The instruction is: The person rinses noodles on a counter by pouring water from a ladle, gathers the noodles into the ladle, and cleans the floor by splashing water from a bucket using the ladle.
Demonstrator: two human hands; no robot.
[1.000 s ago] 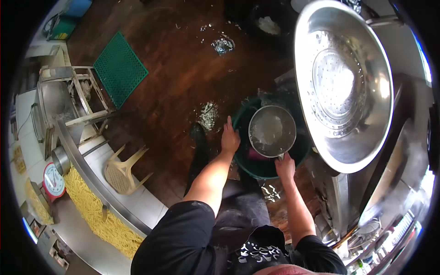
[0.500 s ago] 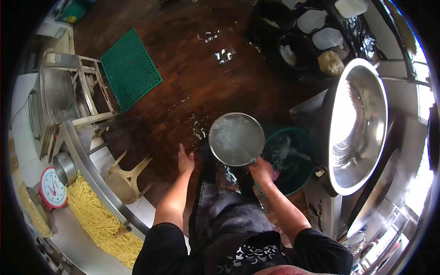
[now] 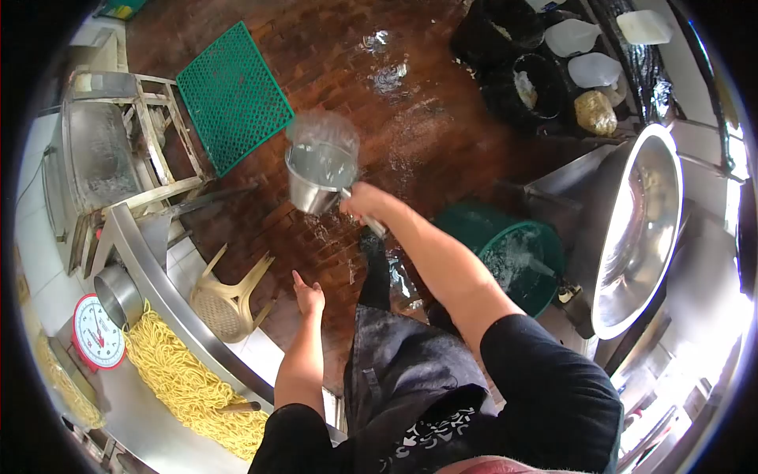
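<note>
My right hand (image 3: 364,203) is closed around the handle of a metal saucepan (image 3: 313,197), held out over the wet floor. The saucepan is tilted, and water (image 3: 325,130) spreads as a blurred sheet at its far rim. My left hand (image 3: 309,295) hangs in the air, fingers apart, holding nothing; the plastic chair (image 3: 225,306) is to its left. To the right of my right arm stands a green tub (image 3: 545,296) with water churning inside it.
A large steel basin (image 3: 641,237) stands on the right, beyond the tub. At the left, a metal counter bears yellow noodles (image 3: 181,371) and a red scale (image 3: 99,332). A green mat (image 3: 235,99) lies on the brown floor (image 3: 418,103); black buckets (image 3: 505,35) stand at the back right.
My right hand has swung the water-filled saucepan left and forward, away from the tub, and water now leaves it. My left hand has dropped slightly toward me.
</note>
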